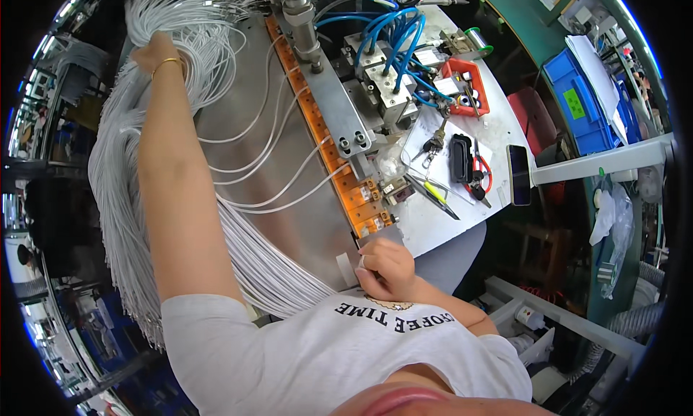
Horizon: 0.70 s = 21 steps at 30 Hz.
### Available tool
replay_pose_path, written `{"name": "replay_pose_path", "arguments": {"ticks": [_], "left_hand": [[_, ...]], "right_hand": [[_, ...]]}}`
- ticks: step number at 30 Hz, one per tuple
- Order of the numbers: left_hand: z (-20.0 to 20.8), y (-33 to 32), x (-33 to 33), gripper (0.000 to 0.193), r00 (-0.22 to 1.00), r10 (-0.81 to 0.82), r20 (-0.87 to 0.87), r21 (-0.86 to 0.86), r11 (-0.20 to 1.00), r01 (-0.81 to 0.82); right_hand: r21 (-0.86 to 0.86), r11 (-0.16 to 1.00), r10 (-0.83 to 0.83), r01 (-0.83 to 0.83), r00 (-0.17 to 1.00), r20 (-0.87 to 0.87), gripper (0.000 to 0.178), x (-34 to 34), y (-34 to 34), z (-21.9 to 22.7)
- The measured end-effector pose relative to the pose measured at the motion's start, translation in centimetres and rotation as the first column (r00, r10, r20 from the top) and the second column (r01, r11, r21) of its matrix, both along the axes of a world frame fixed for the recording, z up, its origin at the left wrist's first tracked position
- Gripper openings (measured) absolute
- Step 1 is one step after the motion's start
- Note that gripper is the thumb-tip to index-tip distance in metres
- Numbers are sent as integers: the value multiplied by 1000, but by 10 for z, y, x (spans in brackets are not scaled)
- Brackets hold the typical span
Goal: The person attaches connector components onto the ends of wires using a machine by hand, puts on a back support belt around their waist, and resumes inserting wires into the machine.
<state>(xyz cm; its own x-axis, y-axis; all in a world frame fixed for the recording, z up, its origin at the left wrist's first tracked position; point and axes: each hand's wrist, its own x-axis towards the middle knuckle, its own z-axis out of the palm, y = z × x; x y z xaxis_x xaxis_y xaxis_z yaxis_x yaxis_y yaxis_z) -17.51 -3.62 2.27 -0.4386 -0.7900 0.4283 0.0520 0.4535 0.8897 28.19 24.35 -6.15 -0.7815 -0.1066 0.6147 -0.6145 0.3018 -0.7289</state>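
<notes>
My left arm reaches to the far left, where my left hand point(153, 55) is closed around a thick bundle of thin white cables point(115, 163). The bundle drapes down past the table's left side, and more of it runs under my forearm toward me. My right hand point(388, 268) is curled closed in front of my chest, just off the near end of an orange fixture strip point(317, 127). Whatever its fingers may hold is hidden. Several single white cables point(267, 145) curve across the metal tabletop point(281, 235) to the strip, their ends set along it.
A steel press bar point(325, 91) stands over the strip. Behind it are blue air hoses point(393, 37). To the right lie a red bin point(465, 87) of small parts, tweezers point(433, 192), red-handled scissors point(482, 174), keys point(434, 141) and a phone point(519, 175). A blue crate point(581, 102) stands farther right.
</notes>
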Motion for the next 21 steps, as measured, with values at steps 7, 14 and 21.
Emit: {"name": "replay_pose_path", "arguments": {"ticks": [7,14,21], "left_hand": [[-9,-145,-91,41,625,-88,775,-185,915,358],[-33,-98,-56,26,442,-871,215,607,474,638],[-14,-62,-53,33,607,-533,590,115,799,590]], "right_hand": [[-44,998,32,-34,999,-40,15,1,-2,2],[66,997,-45,47,999,-31,15,0,-5,2],[142,986,-86,93,995,-53,15,3,-12,4]]}}
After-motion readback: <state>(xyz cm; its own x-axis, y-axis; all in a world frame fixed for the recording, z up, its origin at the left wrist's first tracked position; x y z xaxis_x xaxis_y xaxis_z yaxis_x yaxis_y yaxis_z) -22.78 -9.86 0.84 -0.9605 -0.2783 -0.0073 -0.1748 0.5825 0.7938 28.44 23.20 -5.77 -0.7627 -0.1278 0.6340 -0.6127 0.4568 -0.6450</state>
